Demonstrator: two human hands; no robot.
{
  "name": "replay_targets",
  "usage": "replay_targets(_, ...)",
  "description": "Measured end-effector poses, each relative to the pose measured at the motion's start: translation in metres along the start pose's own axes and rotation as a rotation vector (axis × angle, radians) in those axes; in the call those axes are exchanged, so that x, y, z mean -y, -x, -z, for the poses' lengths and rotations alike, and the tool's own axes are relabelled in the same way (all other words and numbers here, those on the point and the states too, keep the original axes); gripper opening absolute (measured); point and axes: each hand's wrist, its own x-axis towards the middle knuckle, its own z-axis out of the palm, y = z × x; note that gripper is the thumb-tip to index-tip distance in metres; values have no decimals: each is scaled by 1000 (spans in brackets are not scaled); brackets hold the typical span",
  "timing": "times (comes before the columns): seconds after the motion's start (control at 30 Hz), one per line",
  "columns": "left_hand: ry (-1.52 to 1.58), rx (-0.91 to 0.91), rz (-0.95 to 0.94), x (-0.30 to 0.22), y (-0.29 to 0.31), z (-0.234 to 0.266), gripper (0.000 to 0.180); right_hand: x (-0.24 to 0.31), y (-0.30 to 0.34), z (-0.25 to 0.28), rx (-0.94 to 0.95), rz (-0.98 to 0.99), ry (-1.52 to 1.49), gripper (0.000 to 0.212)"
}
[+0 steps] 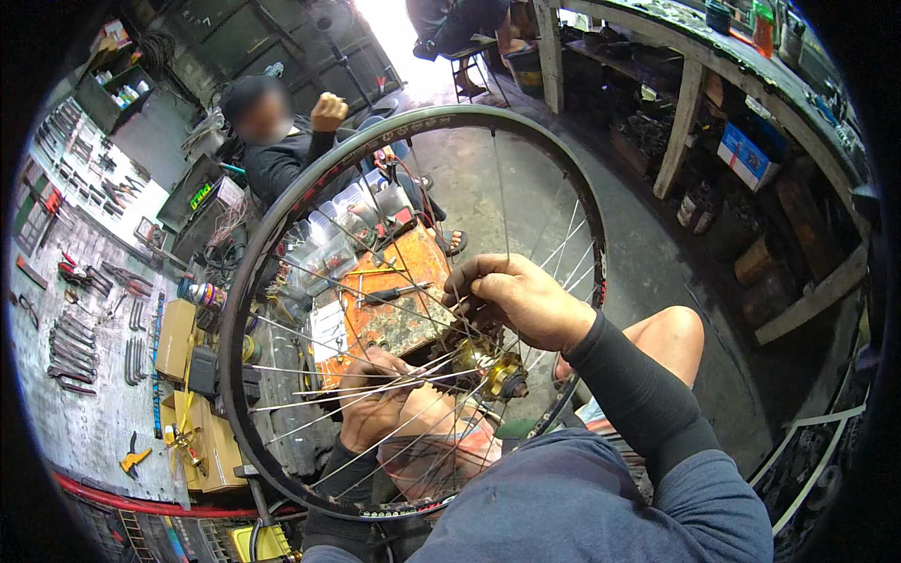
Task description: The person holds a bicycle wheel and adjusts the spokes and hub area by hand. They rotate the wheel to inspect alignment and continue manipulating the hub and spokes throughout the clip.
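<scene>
Black rim [235,347] and gold hub [501,366] look partly spoked, gaps perhaps remaining; right hand [526,298] seemingly pinches a spoke [500,192], left hand [369,399] too hidden to tell.

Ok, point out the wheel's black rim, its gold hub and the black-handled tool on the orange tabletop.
Black rim [450,116]: head view, on its upper arc.
Gold hub [504,364]: head view, on its gold body.
Black-handled tool [382,296]: head view, on its handle.
</scene>
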Motion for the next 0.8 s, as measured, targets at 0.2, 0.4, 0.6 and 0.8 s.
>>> replay_targets(0.2, 306, 48, 26, -26, -21, 6, 22, 12, 7, -16, 29, 49, 152, 36)
replay_targets(0.4, 99, 183, 55, -38, -48, 14, 25, 14, 5, -16, 36, 53, 226, 36)
replay_targets(0.6, 199, 181, 12, -16, -50, 7, 28, 3, 0, -7, 11, 9, 54, 34)
replay_targets(0.8, 398, 339, 194, -9, -50, 15, 39, -7, -1, 11, -53, -46, -85, 37)
